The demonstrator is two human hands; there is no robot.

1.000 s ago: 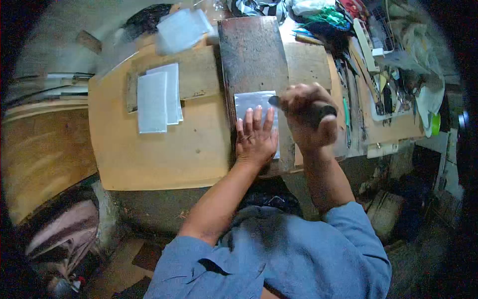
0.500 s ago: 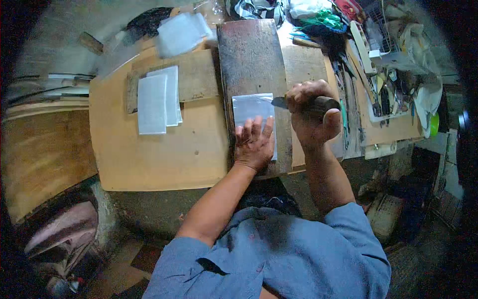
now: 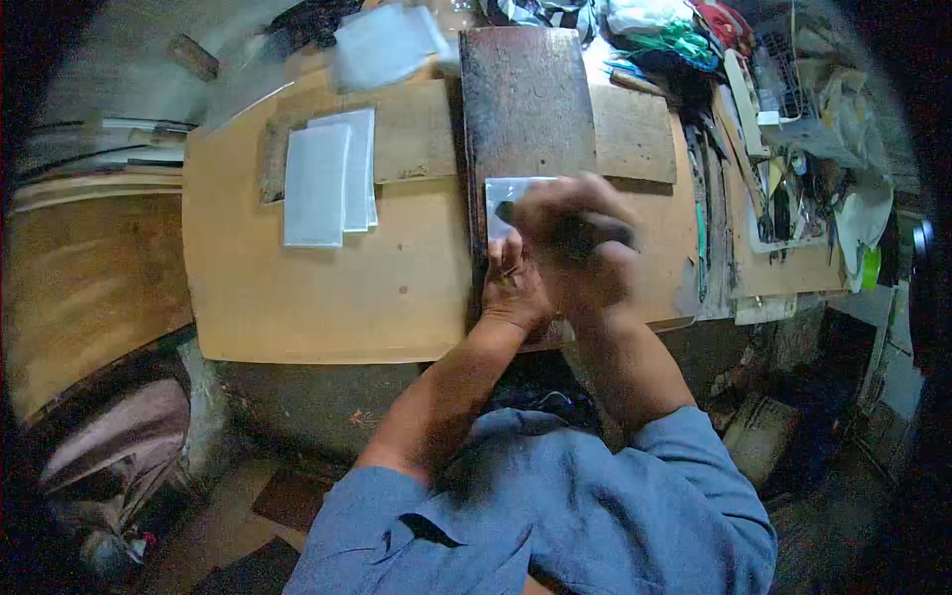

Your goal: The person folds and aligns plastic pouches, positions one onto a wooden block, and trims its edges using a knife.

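Observation:
A stack of translucent plastic sheets (image 3: 506, 186) lies on a long dark wooden board (image 3: 524, 94). My left hand (image 3: 514, 294) rests flat on the lower part of the stack; its visible fingers point away from me, and the rest are behind my right arm. My right hand (image 3: 607, 260), blurred by motion, is closed around the dark handle of a knife (image 3: 507, 211). The short dark blade points left over the sheets, just beyond my left fingers. Whether it touches the plastic I cannot tell.
More plastic sheets (image 3: 317, 188) lie on a wooden plank (image 3: 412, 129) to the left, on the yellowish tabletop (image 3: 327, 307). Another pile of sheets (image 3: 382, 48) is at the back. On the right stand a tray with tools (image 3: 783, 233) and plastic bags (image 3: 659, 35).
My right hand has swung left with the knife, from the right edge of the sheets to over them. My left hand stays on the sheets. The camera view has shifted slightly.

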